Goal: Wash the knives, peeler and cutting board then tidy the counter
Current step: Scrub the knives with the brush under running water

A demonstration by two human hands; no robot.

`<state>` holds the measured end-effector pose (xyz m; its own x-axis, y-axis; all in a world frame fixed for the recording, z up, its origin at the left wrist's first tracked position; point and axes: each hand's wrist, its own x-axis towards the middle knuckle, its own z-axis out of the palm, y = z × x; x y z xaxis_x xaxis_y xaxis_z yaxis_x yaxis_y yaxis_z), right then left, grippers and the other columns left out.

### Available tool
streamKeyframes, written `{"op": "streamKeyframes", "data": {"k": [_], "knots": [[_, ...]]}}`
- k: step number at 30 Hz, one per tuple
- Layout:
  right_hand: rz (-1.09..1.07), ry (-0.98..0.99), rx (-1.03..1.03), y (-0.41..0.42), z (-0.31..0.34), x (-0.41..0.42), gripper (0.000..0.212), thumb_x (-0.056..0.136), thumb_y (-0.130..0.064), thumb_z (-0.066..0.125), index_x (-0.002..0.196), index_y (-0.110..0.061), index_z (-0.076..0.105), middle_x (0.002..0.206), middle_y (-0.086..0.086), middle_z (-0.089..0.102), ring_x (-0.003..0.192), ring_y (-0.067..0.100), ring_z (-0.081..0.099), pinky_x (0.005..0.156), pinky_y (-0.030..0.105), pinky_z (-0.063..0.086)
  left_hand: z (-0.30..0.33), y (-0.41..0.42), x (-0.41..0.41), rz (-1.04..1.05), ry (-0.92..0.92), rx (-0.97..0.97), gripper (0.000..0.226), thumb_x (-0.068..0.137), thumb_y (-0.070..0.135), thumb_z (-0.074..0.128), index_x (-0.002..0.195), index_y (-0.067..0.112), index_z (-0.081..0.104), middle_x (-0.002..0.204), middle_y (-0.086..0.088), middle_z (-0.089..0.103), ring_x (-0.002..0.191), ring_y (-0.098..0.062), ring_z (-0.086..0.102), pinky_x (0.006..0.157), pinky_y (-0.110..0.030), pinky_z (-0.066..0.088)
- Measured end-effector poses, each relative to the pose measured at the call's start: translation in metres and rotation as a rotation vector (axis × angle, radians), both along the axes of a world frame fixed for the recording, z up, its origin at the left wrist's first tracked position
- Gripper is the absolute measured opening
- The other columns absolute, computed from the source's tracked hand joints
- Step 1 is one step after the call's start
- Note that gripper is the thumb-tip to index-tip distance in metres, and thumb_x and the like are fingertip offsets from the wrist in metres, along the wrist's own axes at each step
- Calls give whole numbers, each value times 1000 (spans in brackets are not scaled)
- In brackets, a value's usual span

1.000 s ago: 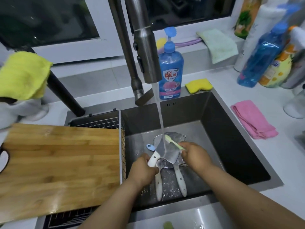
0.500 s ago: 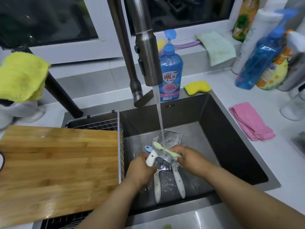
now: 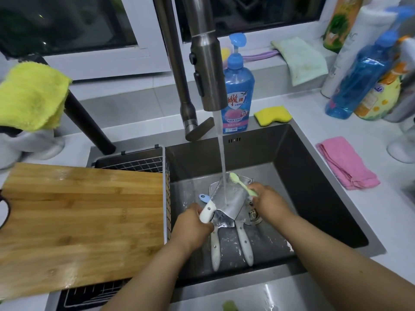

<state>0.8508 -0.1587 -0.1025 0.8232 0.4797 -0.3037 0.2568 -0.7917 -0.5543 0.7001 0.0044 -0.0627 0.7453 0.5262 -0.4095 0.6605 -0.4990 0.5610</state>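
Note:
My left hand (image 3: 193,225) grips the white handle of a wide-bladed knife (image 3: 231,202) and holds its blade under the running water in the sink (image 3: 314,176). My right hand (image 3: 268,202) holds a light green toothbrush (image 3: 241,183), its head at the blade's far edge. Two more white-handled knives (image 3: 244,245) lie on the sink floor beneath. A blue peeler handle (image 3: 203,197) pokes out just behind my left hand. The wet bamboo cutting board (image 3: 78,223) rests on a wire rack left of the sink.
The faucet (image 3: 207,70) hangs over the basin, with a blue dish soap bottle (image 3: 238,95) and a yellow sponge (image 3: 272,115) behind. A pink cloth (image 3: 347,162) lies on the right counter, bottles (image 3: 363,77) stand at the back right, a yellow cloth (image 3: 31,95) is draped at left.
The toothbrush has moved from the middle of the blade to its far edge. My left hand keeps the knife under the stream.

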Motion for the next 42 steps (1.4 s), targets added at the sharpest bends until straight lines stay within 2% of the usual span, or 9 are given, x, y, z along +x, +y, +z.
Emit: {"op": "streamKeyframes", "data": {"k": [5, 10, 15, 17, 23, 27, 31, 38, 42], "knots": [[220, 113, 123, 2, 0, -28, 26, 88, -17, 56, 108, -32, 60, 100, 2, 60, 86, 19, 58, 76, 31, 48, 0, 0, -4, -18, 22, 23, 26, 80, 26, 69, 98, 19, 51, 87, 4, 57, 72, -14, 54, 46, -16, 32], [-32, 40, 26, 3, -5, 0, 30, 91, -14, 51, 114, -31, 58, 103, 10, 57, 78, 28, 59, 63, 25, 38, -1, 1, -5, -29, 32, 28, 32, 76, 24, 71, 103, 19, 55, 88, 5, 58, 73, -14, 55, 51, -21, 37], [161, 76, 116, 5, -2, -27, 27, 89, -17, 56, 109, -34, 60, 102, 4, 61, 88, 22, 58, 75, 29, 47, -3, -1, -5, -24, 18, -25, 35, 76, 15, 69, 102, 23, 46, 78, 8, 55, 72, -16, 59, 53, -23, 44], [79, 35, 59, 0, 1, -20, 30, 91, -18, 55, 115, -35, 60, 105, 4, 58, 88, 23, 57, 72, 26, 42, -5, -2, -5, -3, 17, -90, 32, 79, 16, 67, 102, 19, 45, 83, 3, 59, 73, -19, 62, 55, -26, 48], [-140, -93, 251, -26, 22, -10, 32, 92, -18, 57, 122, -29, 60, 108, -1, 63, 91, 16, 59, 70, 25, 39, 4, -8, -5, 297, 31, -676, 13, 89, 5, 54, 100, 1, 51, 61, -10, 57, 34, -14, 48, 36, -16, 32], [-163, -31, 296, -26, 19, -31, 36, 91, -17, 58, 124, -31, 61, 113, -4, 62, 95, 13, 60, 75, 22, 41, 7, -11, -3, 384, 62, -933, 17, 94, 13, 51, 103, -1, 57, 66, -12, 56, 40, -13, 53, 36, -19, 39], [25, 80, 288, -15, 14, -54, 38, 89, -16, 61, 122, -33, 62, 116, -7, 61, 104, 9, 58, 88, 18, 44, 10, -12, 1, 392, 3, -1155, 24, 99, 10, 42, 107, -5, 58, 74, -12, 64, 54, -16, 58, 41, -21, 45], [17, -19, 27, -14, 25, -31, 36, 93, -22, 54, 127, -35, 57, 113, 4, 57, 100, 23, 59, 79, 26, 44, 13, -17, 1, 194, -68, -885, 17, 96, 11, 52, 102, -4, 57, 70, -8, 58, 48, -12, 46, 37, -19, 36], [177, 66, 146, -10, 40, -39, 33, 89, -17, 60, 120, -29, 65, 112, -2, 64, 98, 13, 60, 84, 22, 45, 7, -12, -4, 7, -63, -599, 12, 85, 13, 71, 86, 6, 61, 57, -4, 50, 43, -10, 44, 39, -20, 38]]}}
